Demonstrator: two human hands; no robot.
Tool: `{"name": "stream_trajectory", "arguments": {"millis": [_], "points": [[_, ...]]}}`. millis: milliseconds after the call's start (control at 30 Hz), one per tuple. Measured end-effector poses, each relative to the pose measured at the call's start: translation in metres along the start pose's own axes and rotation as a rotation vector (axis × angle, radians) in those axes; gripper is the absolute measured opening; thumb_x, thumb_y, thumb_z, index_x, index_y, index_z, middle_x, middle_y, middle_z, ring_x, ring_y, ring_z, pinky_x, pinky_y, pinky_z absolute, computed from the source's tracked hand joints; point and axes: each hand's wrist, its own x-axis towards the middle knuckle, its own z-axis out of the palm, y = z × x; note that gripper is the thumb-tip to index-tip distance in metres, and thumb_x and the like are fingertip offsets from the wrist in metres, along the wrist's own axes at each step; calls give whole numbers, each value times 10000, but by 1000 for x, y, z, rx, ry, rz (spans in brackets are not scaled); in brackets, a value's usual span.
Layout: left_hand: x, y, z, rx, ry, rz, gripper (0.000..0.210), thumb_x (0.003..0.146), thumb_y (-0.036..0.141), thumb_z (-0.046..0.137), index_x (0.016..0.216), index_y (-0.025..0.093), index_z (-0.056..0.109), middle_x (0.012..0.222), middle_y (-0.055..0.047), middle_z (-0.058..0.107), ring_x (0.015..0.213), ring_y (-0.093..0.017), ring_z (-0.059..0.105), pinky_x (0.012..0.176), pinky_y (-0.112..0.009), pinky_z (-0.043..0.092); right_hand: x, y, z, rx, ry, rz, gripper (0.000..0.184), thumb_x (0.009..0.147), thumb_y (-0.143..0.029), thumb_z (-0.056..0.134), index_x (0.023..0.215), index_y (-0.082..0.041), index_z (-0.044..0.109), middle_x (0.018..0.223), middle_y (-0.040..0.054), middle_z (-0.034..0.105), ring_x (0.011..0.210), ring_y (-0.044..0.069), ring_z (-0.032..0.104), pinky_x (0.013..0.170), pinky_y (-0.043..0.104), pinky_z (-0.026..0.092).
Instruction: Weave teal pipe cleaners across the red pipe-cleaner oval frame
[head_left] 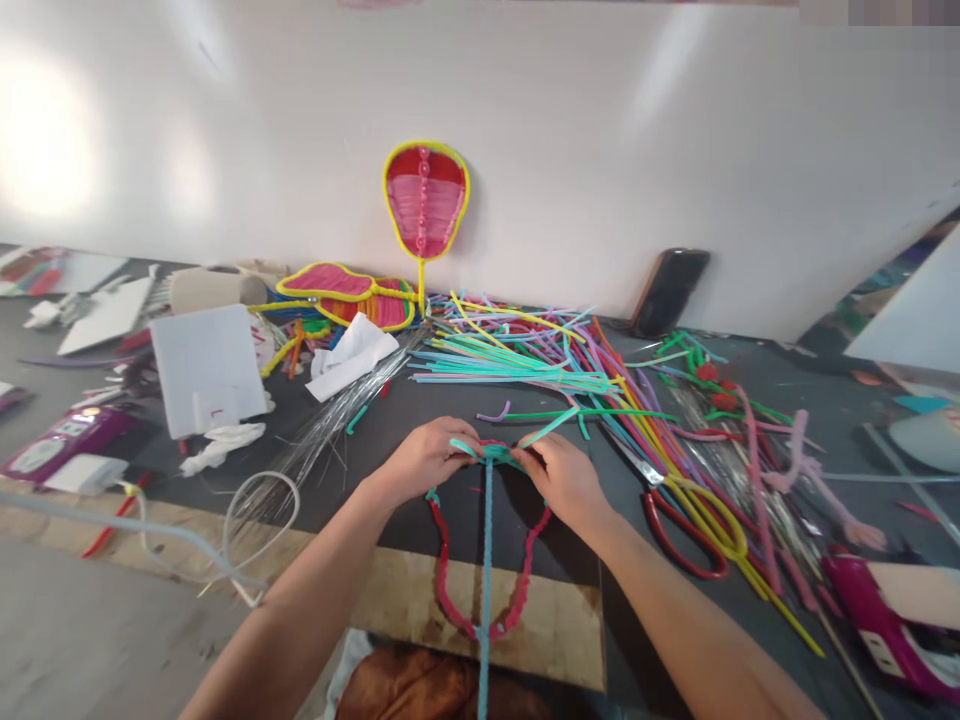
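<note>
In the head view, my left hand [431,457] pinches one side of a teal pipe cleaner [493,455] that crosses the top of a red and pink fuzzy loop [442,570]. My right hand [566,482] grips the teal strand on the other side, its fingertips closed and a loose end sticking up past them. A light blue stem [487,560] runs down the middle of the loop and past its lower edge. The fingers hide parts of the loop's upper sides.
Bundled pipe cleaners [517,365] lie beyond my hands. Red-handled scissors [690,545] are at right, near a purple device [885,620]. A phone [669,290] leans on the white wall [570,150], as does a yellow-rimmed pink shape [442,200]. Thin wires [322,425] and a white card [206,365] lie left.
</note>
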Motion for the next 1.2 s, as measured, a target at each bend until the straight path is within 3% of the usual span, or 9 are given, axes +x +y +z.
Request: {"name": "stream_trajectory", "arguments": {"millis": [167, 500, 800, 1033, 1200], "points": [[5, 1, 7, 81, 11, 44, 195, 866, 188, 482, 846, 194, 676, 936, -47, 693, 923, -173, 613, 856, -301, 461, 1, -6, -1, -64, -33, -95, 87, 850, -266, 561, 878, -214, 625, 901, 61, 672, 907, 229, 581, 808, 345, 461], [7, 9, 14, 214, 33, 68, 197, 875, 226, 486, 779, 163, 647, 850, -66, 621, 843, -177, 530, 767, -298, 448, 8, -12, -5, -211, -133, -36, 71, 856, -223, 538, 858, -199, 605, 866, 85, 664, 887, 245, 579, 722, 336, 450], [6, 5, 12, 192, -8, 110, 131, 830, 199, 558, 766, 163, 667, 865, -60, 634, 880, -183, 533, 811, -299, 440, 6, -12, 3, -242, -73, -32, 122, 875, -246, 520, 770, -215, 575, 819, 66, 643, 844, 238, 547, 720, 338, 437], [7, 5, 15, 103, 29, 149, 147, 864, 203, 508, 856, 178, 653, 845, -44, 667, 829, -160, 560, 796, -287, 439, 3, -12, 0, -165, -90, -79, 90, 863, -200, 525, 813, -201, 600, 872, 76, 648, 885, 245, 540, 768, 359, 453], [8, 3, 20, 136, 50, 145, 159, 869, 188, 494, 798, 158, 634, 816, -49, 682, 797, -168, 574, 770, -292, 448, 2, -12, 3, -177, -86, -79, 78, 857, -206, 542, 822, -190, 611, 858, 82, 656, 895, 244, 551, 774, 356, 451]]}}
